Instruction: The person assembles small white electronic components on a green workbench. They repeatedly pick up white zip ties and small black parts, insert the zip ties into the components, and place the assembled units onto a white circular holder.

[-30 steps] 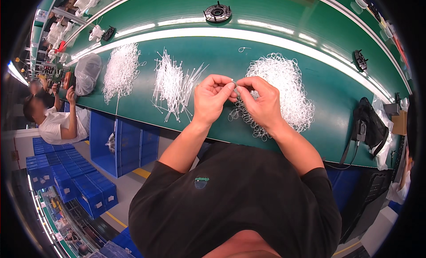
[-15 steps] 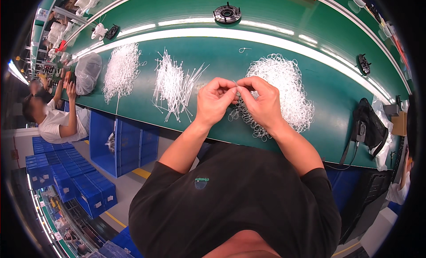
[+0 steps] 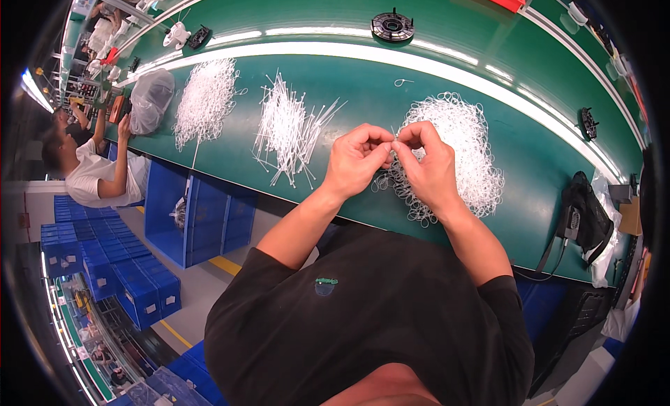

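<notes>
My left hand (image 3: 359, 159) and my right hand (image 3: 428, 170) meet fingertip to fingertip, both closed in a pinch on a thin white cable tie (image 3: 394, 131). Most of that tie is hidden by the fingers. Under and beyond my right hand spreads a big heap of looped white cable ties (image 3: 464, 148). To the left of my left hand lies a pile of straight white cable ties (image 3: 285, 127). A lone looped tie (image 3: 403, 82) rests above the big heap.
Farther left are another white tie heap (image 3: 204, 102) and a clear plastic bag (image 3: 151, 99). Black round parts (image 3: 392, 27) stand beyond the bright strip. A black mesh bag (image 3: 585, 217) lies at right. Blue crates (image 3: 167, 210) and a person in white (image 3: 105, 175) are at left.
The view has shifted a little, so the bench things sit farther right in the picture. Both hands keep their pinch together, with little change in the fingers.
</notes>
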Motion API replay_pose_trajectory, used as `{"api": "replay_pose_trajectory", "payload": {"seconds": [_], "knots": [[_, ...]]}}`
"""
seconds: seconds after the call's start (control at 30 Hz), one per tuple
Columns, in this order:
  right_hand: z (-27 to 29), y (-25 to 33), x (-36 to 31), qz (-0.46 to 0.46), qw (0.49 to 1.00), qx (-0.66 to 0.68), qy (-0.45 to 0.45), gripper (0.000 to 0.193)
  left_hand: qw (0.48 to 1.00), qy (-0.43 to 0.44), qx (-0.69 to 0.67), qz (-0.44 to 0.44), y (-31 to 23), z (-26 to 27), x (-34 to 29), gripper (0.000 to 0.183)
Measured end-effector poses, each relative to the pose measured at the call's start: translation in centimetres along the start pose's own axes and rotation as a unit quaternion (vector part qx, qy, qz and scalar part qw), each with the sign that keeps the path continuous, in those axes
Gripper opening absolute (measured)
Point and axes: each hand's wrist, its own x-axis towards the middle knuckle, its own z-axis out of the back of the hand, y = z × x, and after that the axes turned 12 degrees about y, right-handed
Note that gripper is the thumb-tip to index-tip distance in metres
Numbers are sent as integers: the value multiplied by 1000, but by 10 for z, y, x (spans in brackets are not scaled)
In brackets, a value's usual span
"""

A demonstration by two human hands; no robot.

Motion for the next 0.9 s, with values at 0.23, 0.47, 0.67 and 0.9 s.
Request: {"api": "replay_pose_trajectory", "payload": {"seconds": [0.23, 0.47, 0.67, 0.9], "knots": [[18, -1, 1, 40, 992, -121, -9, 11, 960, -62, 272, 30, -19, 38, 20, 13], [40, -4, -4, 29, 988, -138, -57, 11, 821, -153, 528, 152, 5, 116, 44, 14], [39, -9, -6, 34, 988, -141, -44, 10, 793, -122, 566, 189, 2, 108, 46, 12], [38, -6, -1, 66, 988, -138, -34, 11, 808, -171, 563, 34, -9, 100, 43, 9]]}}
